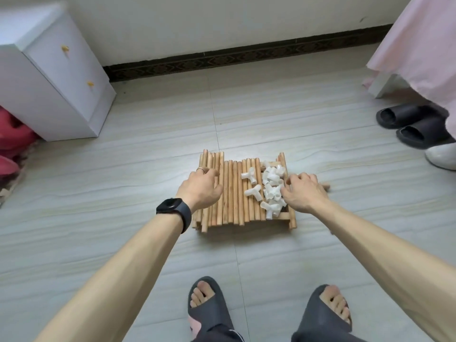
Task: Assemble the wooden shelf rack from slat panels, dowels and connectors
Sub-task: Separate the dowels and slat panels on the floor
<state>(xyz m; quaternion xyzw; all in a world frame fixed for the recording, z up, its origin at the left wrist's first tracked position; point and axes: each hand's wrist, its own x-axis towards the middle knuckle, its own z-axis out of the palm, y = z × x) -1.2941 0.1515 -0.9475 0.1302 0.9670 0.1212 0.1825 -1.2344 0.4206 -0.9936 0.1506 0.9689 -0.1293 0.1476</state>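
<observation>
A pile of wooden dowels (234, 193) lies side by side on the floor, on top of stacked slat panels (291, 218) whose frame shows at the right edge. Several white plastic connectors (271, 191) are heaped on the right part of the pile; two lie apart toward the middle (249, 176). My left hand (199, 191), with a ring and a black watch at the wrist, is over the pile's left side, fingers curled down onto the dowels. My right hand (304, 193) is at the pile's right edge with fingers bent beside the connectors. Whether either hand grips anything is hidden.
A white drawer cabinet (56, 77) stands at the back left with red cloth (14, 144) beside it. Black slippers (414, 127) and a white shoe (441, 156) lie at the right under pink fabric (424, 45). My feet in grey slippers (209, 307) are near the bottom edge.
</observation>
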